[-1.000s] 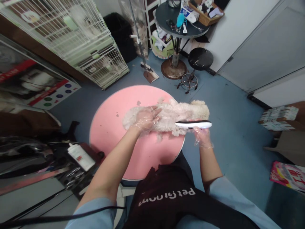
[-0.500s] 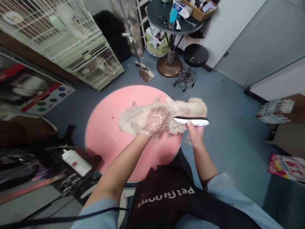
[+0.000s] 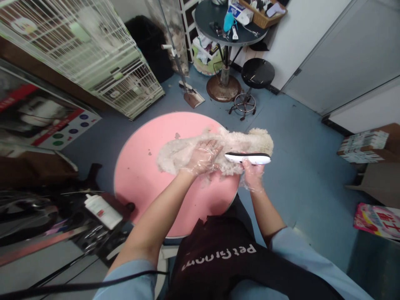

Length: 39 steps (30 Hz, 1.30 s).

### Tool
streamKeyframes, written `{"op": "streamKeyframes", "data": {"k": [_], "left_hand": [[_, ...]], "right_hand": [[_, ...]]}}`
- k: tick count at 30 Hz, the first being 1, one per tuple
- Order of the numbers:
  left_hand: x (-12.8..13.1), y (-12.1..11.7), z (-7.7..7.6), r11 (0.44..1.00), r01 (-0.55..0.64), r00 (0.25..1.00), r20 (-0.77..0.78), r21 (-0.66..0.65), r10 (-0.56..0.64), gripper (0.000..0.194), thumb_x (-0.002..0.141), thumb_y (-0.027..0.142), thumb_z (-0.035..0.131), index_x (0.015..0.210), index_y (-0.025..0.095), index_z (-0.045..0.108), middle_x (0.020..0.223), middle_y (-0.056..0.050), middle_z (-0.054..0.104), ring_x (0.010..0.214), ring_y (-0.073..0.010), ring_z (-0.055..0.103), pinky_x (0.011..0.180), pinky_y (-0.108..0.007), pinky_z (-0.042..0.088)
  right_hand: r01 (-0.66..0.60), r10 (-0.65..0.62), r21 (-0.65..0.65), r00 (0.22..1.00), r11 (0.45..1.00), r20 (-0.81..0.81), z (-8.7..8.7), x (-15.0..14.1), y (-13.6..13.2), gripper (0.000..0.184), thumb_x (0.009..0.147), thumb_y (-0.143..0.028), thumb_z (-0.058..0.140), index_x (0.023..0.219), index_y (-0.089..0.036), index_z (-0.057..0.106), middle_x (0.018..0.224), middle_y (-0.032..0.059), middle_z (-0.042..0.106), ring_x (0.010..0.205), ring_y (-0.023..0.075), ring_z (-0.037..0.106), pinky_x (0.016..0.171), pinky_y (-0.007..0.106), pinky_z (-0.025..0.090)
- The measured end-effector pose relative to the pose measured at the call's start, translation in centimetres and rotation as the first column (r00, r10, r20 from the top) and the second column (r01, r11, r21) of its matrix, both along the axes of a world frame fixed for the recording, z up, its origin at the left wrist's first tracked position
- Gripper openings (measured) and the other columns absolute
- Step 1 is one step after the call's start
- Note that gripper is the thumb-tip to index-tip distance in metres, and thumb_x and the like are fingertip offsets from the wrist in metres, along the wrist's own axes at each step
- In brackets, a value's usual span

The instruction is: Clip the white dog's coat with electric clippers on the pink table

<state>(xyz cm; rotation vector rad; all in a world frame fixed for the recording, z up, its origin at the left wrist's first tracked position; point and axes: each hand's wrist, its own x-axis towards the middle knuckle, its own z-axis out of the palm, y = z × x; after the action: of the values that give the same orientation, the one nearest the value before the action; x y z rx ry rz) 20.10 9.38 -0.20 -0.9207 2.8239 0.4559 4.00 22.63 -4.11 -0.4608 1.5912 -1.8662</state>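
A pale, curly-coated dog [image 3: 175, 155] lies on a round pink grooming table [image 3: 146, 196], its fluffier end reaching past the table's right edge. My left hand [image 3: 203, 159], in a clear plastic glove, rests on the dog's body with the fingers stretched out. In my right hand [image 3: 253, 173], also gloved, is a white and black hair clipper [image 3: 256, 158], held lengthwise along the dog. The clipper's left end is at the coat near the tuft on the near side. Clumps of cut hair [image 3: 206, 180] lie around the dog.
White wire cages [image 3: 103, 54] with small pale dogs stand at the left. A dark round table [image 3: 206, 25] with tools is behind, beside a black stool [image 3: 258, 73] and a long-handled dustpan [image 3: 193, 99]. A white bottle [image 3: 103, 211] sits near my left elbow; cardboard boxes [image 3: 368, 146] are right.
My right hand has moved the clipper slightly left along the dog. My left hand stays on its body. The whole view has shifted a little.
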Motion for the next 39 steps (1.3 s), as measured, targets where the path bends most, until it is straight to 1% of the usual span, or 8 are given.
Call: {"op": "streamKeyframes", "data": {"k": [5, 10, 16, 20, 22, 30, 35, 39], "left_hand": [[1.1, -1.0, 0.7, 0.993, -0.113, 0.994, 0.008, 0.042, 0.113, 0.059, 0.097, 0.053, 0.041, 0.146, 0.02, 0.049, 0.155, -0.013, 0.043, 0.142, -0.0298, 0.04, 0.117, -0.043, 0.03], [2.4, -1.9, 0.4, 0.979, -0.201, 0.979, 0.031, 0.027, 0.201, 0.054, 0.099, 0.048, 0.036, 0.147, 0.025, 0.047, 0.153, -0.009, 0.047, 0.139, -0.0263, 0.045, 0.112, -0.04, 0.037], [2.9, -2.1, 0.0, 0.981, -0.195, 0.981, 0.011, 0.018, 0.195, 0.055, 0.099, 0.049, 0.037, 0.146, 0.024, 0.048, 0.152, -0.008, 0.049, 0.137, -0.0255, 0.047, 0.112, -0.038, 0.037], [3.7, -1.9, 0.5, 0.982, -0.189, 0.982, -0.015, 0.029, 0.189, 0.054, 0.1, 0.047, 0.032, 0.145, 0.025, 0.049, 0.152, -0.007, 0.048, 0.137, -0.0245, 0.047, 0.113, -0.039, 0.035], [4.4, -1.9, 0.8, 0.989, -0.147, 0.989, -0.025, 0.029, 0.148, 0.053, 0.099, 0.047, 0.035, 0.146, 0.026, 0.047, 0.153, -0.005, 0.047, 0.14, -0.0241, 0.044, 0.115, -0.038, 0.033], [6.7, -1.9, 1.0, 0.999, -0.023, 1.0, 0.003, 0.031, 0.023, 0.072, 0.088, 0.058, 0.053, 0.151, 0.026, 0.039, 0.159, -0.009, 0.038, 0.146, -0.0315, 0.034, 0.118, -0.044, 0.029], [8.3, -1.7, 0.0, 0.999, -0.027, 0.998, -0.06, 0.018, 0.028, 0.081, 0.083, 0.063, 0.059, 0.151, 0.022, 0.039, 0.157, -0.015, 0.039, 0.143, -0.035, 0.037, 0.116, -0.048, 0.029], [9.2, -1.4, -0.7, 0.997, -0.07, 0.992, -0.105, 0.015, 0.071, 0.086, 0.079, 0.059, 0.067, 0.151, 0.022, 0.039, 0.156, -0.017, 0.039, 0.142, -0.0366, 0.038, 0.115, -0.05, 0.031]], "right_hand": [[-0.124, 0.124, -0.018, 0.992, 0.992, 0.025, -0.1, 2.1, 0.7, 0.044, 0.068, -0.037, 0.08, 0.101, -0.022, 0.054, 0.095, 0.003, 0.075, 0.089, 0.0191, 0.072, 0.085, 0.038, 0.059], [0.151, -0.15, -0.011, 0.988, 0.989, 0.028, -1.3, 2.6, 0.2, 0.043, 0.075, -0.042, 0.072, 0.108, -0.023, 0.053, 0.096, 0.0026, 0.075, 0.087, 0.0192, 0.072, 0.081, 0.039, 0.06], [0.04, -0.038, -0.017, 0.99, 0.999, 0.133, -1.2, 4.8, 0.7, 0.048, 0.07, -0.039, 0.078, 0.107, -0.024, 0.052, 0.098, 0.0022, 0.075, 0.085, 0.0189, 0.072, 0.079, 0.037, 0.061], [0.193, -0.191, -0.013, 0.976, 0.981, 0.106, -0.9, 5.1, 0.5, 0.045, 0.073, -0.041, 0.075, 0.108, -0.024, 0.053, 0.099, 0.0017, 0.074, 0.088, 0.0185, 0.072, 0.079, 0.036, 0.061], [0.238, -0.237, -0.006, 0.967, 0.971, 0.093, -0.9, 5.3, 0.1, 0.043, 0.075, -0.044, 0.073, 0.109, -0.025, 0.053, 0.101, 0.002, 0.074, 0.088, 0.019, 0.072, 0.078, 0.036, 0.061], [0.078, -0.075, -0.028, 0.992, 0.997, 0.105, -1.6, 8.0, 0.7, 0.045, 0.074, -0.043, 0.076, 0.109, -0.022, 0.056, 0.102, 0.0047, 0.074, 0.091, 0.0212, 0.073, 0.081, 0.042, 0.061], [0.271, -0.276, 0.072, 0.959, 0.96, 0.062, -1.4, 7.5, 0.7, 0.046, 0.074, -0.048, 0.074, 0.106, -0.017, 0.062, 0.098, 0.0056, 0.074, 0.082, 0.02, 0.072, 0.074, 0.037, 0.062], [0.196, -0.202, 0.077, 0.976, 0.978, 0.081, -1.4, 8.8, 0.4, 0.051, 0.073, -0.05, 0.075, 0.108, -0.015, 0.062, 0.1, 0.0089, 0.074, 0.08, 0.0215, 0.073, 0.07, 0.038, 0.062]]}}
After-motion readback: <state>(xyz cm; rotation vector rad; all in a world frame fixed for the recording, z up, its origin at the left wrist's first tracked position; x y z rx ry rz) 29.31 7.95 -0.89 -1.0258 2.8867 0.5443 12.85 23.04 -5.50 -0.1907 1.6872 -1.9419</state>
